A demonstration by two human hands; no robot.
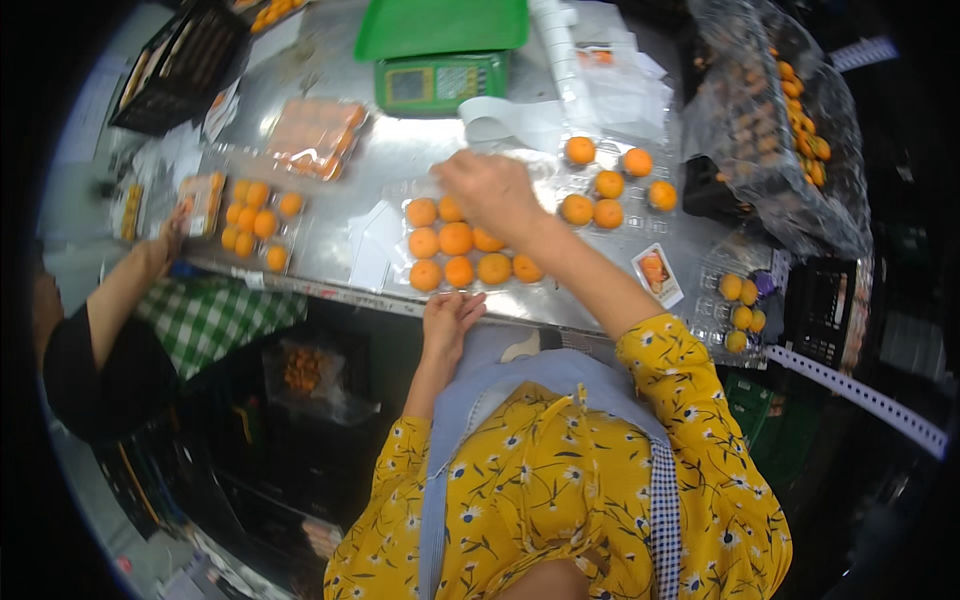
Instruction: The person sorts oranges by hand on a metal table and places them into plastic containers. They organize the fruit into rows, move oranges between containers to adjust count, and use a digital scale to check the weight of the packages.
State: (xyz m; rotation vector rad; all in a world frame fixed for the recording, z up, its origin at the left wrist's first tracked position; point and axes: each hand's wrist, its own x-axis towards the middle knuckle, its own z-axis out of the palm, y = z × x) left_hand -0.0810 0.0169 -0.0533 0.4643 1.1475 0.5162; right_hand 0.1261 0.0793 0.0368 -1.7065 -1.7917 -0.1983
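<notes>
A clear plastic clamshell tray (459,274) lies before me, filled with rows of small orange fruits that look like mandarins. My right hand (491,191) is over its far side, fingers bent inward and slightly blurred, hiding some of the fruits. Whether those fingers pinch anything cannot be made out. At the near edge of the tray, by the table's rim, my left hand (452,319) is palm up with its fingers apart and nothing in it. To the right, another clear tray (645,223) holds several loosely spaced fruits.
A green scale (442,82) stands at the back. A closed fruit pack (315,139) and a partly filled tray (255,225) lie left, near a co-worker's hand (169,232). Right are a printed card (657,276), a tray of yellower fruits (739,311) and a plastic-lined crate (757,142).
</notes>
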